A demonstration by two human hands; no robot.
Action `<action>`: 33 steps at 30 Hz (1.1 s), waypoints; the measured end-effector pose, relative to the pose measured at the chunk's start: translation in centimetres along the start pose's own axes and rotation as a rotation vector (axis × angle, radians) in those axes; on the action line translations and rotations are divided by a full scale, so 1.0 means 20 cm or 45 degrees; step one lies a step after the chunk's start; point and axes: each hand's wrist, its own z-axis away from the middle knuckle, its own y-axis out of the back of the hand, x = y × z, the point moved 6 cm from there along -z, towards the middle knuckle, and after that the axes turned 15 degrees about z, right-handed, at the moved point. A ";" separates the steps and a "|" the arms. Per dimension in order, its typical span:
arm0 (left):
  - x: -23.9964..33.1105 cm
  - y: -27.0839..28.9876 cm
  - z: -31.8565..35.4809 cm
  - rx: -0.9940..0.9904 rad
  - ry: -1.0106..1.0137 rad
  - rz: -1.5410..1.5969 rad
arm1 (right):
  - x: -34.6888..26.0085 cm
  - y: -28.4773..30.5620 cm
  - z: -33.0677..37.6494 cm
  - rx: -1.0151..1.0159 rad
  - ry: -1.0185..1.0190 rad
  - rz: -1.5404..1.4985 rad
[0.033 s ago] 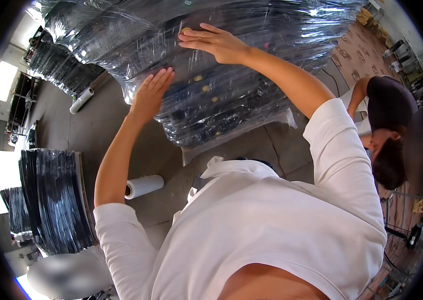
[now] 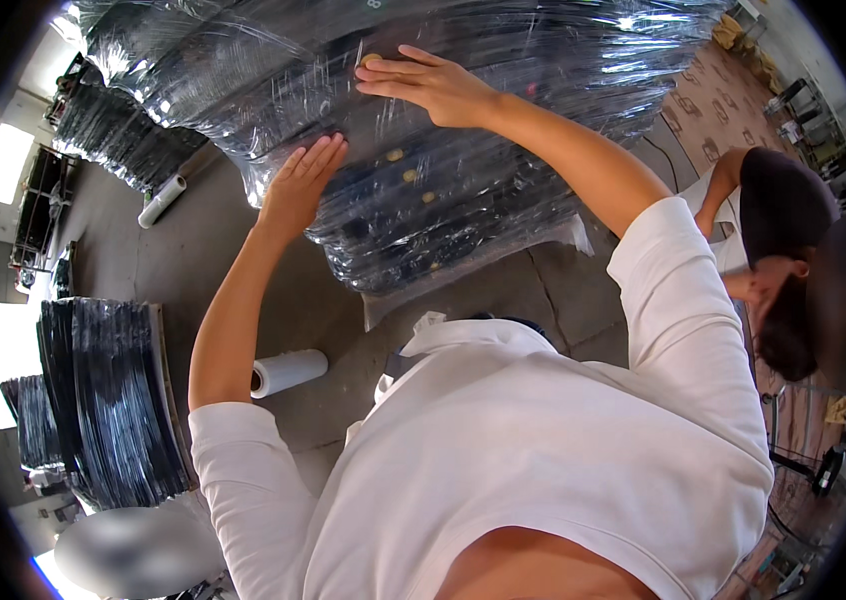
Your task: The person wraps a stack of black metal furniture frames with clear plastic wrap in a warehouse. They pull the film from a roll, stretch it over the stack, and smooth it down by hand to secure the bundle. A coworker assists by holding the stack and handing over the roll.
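Note:
A large stack of dark, layered material [image 2: 503, 60] stands in front of me, wrapped in shiny clear stretch film. Small yellowish round spots show through the film on its near side. My left hand [image 2: 305, 180] lies against the wrapped stack at its left part, fingers stretched out and holding nothing. Further up and to the right, my right hand [image 2: 433, 88] rests on the film with its fingers extended, also holding nothing. Loose film [image 2: 573, 236] hangs at the bottom edge of the stack.
A roll of stretch film [image 2: 290, 372] lies on the floor by my left forearm; another roll [image 2: 162, 202] lies farther left. More wrapped dark stacks [image 2: 118, 400] stand at the left. A co-worker in a dark top [image 2: 783, 205] bends down at the right, beside a patterned board [image 2: 718, 105].
The co-worker at the right has shifted slightly. Both my hands stay in nearly the same place on the wrapped stack.

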 end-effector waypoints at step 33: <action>0.08 -0.11 -0.02 0.003 0.109 0.230 | -0.33 -0.48 0.50 -0.114 -0.233 -0.675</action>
